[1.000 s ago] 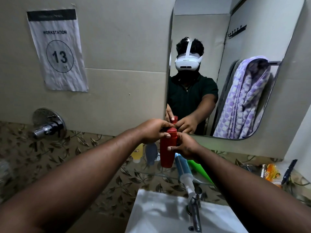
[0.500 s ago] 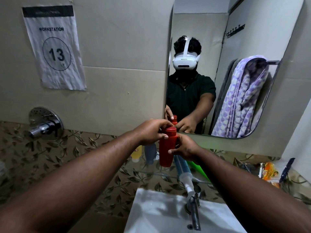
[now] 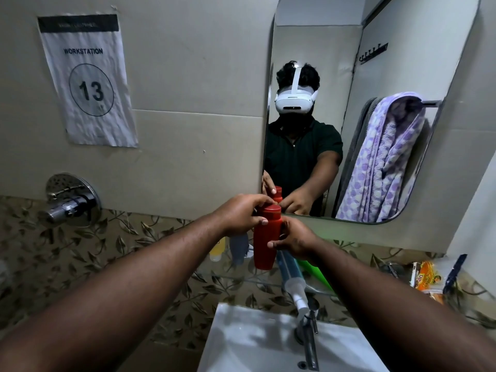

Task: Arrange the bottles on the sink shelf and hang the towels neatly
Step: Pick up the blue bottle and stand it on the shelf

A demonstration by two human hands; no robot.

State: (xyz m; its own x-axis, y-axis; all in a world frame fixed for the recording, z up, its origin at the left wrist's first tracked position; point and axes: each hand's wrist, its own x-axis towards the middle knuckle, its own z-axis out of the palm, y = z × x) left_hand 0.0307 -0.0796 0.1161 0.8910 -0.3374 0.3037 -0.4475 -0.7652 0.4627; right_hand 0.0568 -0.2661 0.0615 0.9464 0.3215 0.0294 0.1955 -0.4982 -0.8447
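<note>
A red bottle (image 3: pixel 264 242) stands upright on the glass sink shelf (image 3: pixel 236 277), held from both sides. My left hand (image 3: pixel 241 214) grips its neck just under the red cap. My right hand (image 3: pixel 294 238) holds the body from the right. A blue bottle with a clear pump top (image 3: pixel 291 273) lies tilted on the shelf under my right hand, beside a green bottle (image 3: pixel 315 273). A yellow bottle (image 3: pixel 217 251) and a grey one (image 3: pixel 239 249) stand behind my left arm. In the mirror, a purple patterned towel (image 3: pixel 381 162) hangs over a grey towel on a rail.
The white basin (image 3: pixel 255 342) with its chrome tap (image 3: pixel 308 336) sits right below the shelf. Orange packets (image 3: pixel 426 277) and a dark blue tube (image 3: pixel 455 272) lie at the shelf's right end. A wall valve (image 3: pixel 69 202) sticks out at left. The mirror (image 3: pixel 402 63) hangs above.
Both hands stay on the red bottle. My right hand has slid a little lower on its body, and the view has shifted slightly.
</note>
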